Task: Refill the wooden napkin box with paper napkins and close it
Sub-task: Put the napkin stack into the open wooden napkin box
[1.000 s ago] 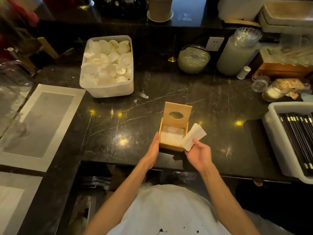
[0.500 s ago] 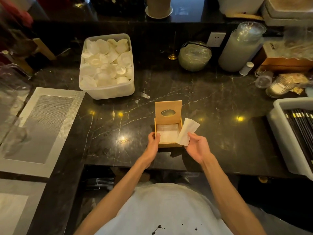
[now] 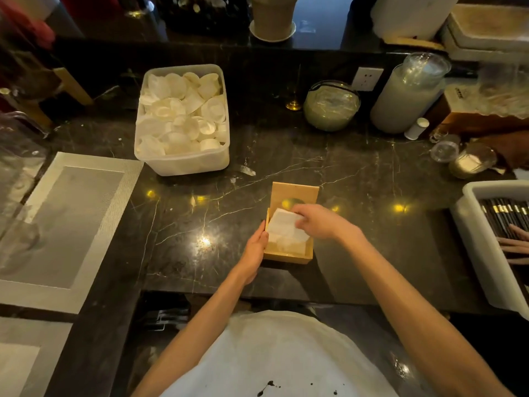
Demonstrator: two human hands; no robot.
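A small wooden napkin box (image 3: 286,255) stands open on the dark marble counter, near its front edge. Its lid (image 3: 294,193), with an oval hole, is tipped up at the back. White paper napkins (image 3: 283,233) lie inside the box. My left hand (image 3: 254,247) presses against the box's left wall. My right hand (image 3: 317,222) reaches over the box and holds the top napkin (image 3: 282,222), which sits partly on the stack.
A white tub of small white cups (image 3: 183,121) stands at the back left. A grey placemat (image 3: 65,224) lies to the left. A white bin of dark chopsticks (image 3: 475,239) is at the right, with another person's fingers (image 3: 515,242) in it. Jars and containers line the back.
My right hand has carried the napkin from beside the box's right wall to over the box and laid it on the stack. The left hand stays on the left wall.
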